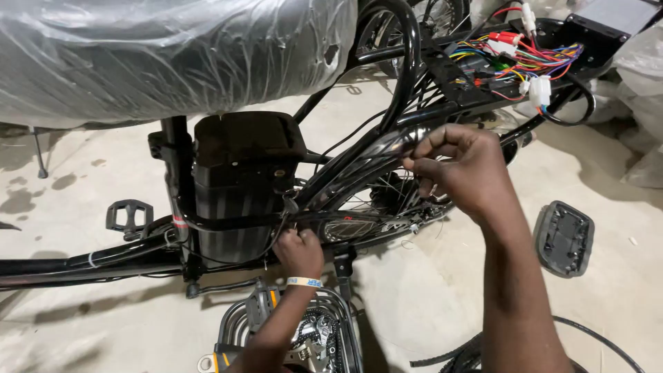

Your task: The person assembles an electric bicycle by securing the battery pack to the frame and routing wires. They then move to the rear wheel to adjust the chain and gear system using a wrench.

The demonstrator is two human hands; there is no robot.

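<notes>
Our right hand (459,166) pinched a black cable (376,148) running diagonally toward the frame's upper right; our left hand (298,250) gripped the bike frame (83,262).

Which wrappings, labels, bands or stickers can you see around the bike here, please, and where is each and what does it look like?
Plastic wrap: clear, crinkled film over the bike seat, top left.
Wristband: thin pale band with blue marks, on the left hand below the black battery box.
Frame sticker: small white and red strip on the seat post.
No screens in view.
</notes>
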